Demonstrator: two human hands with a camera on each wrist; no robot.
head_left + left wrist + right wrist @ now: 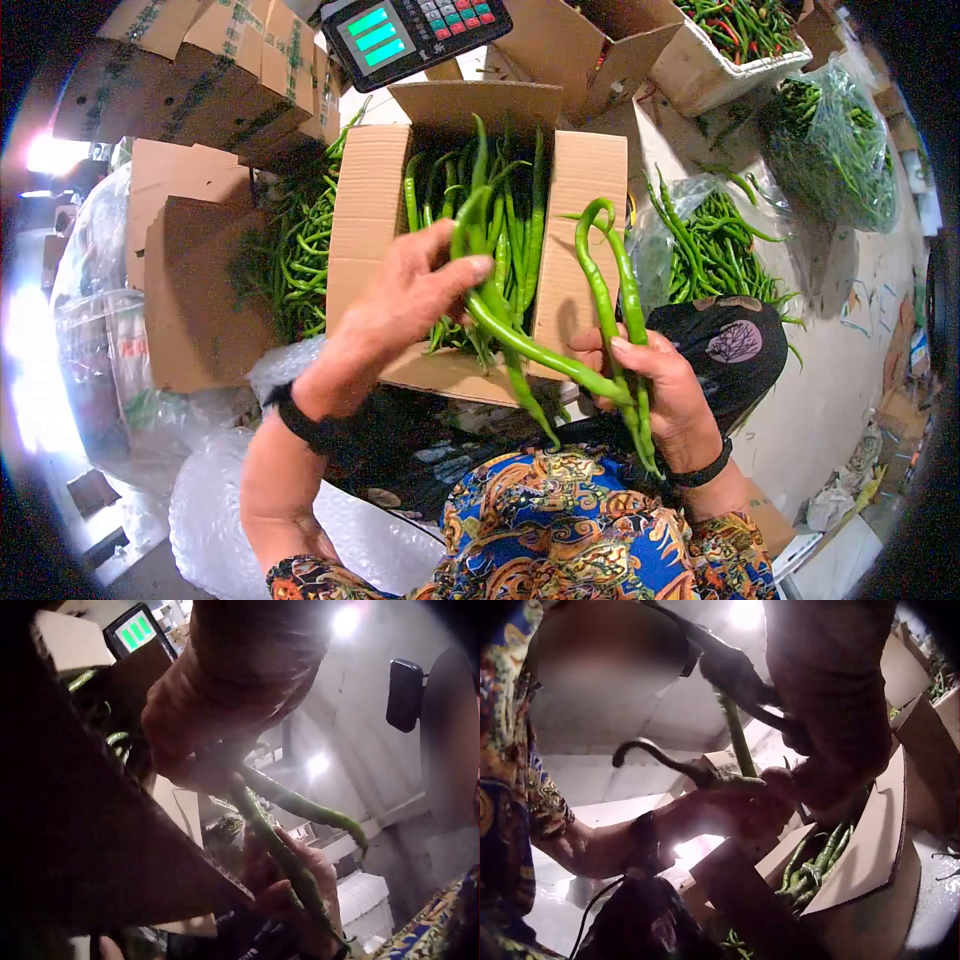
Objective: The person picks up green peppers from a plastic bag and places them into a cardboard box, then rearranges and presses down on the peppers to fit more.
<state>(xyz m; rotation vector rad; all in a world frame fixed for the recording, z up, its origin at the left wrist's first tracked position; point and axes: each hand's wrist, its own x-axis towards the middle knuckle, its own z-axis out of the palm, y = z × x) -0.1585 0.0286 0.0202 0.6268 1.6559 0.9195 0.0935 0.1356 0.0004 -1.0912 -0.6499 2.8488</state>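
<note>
My left hand (405,285) pinches several long green chili peppers (480,225) between thumb and fingers, above an open cardboard box (585,250). One of these peppers slants down to the right and reaches the other hand. To the right of the box, my right hand (660,380) grips a few green chili peppers (598,270), their upper ends curling over and their lower ends hanging below the palm. Inside the box, more green chili peppers (515,255) lie lengthwise. In the right wrist view, a curved pepper (667,761) sticks out beside the dark right hand (829,757).
A scale display (385,40) stands behind the box. Loose green peppers (305,240) lie at its left, near stacked cartons (190,80). To the right are a pepper heap (715,245), a plastic bag of peppers (840,150) and a white foam box (700,85).
</note>
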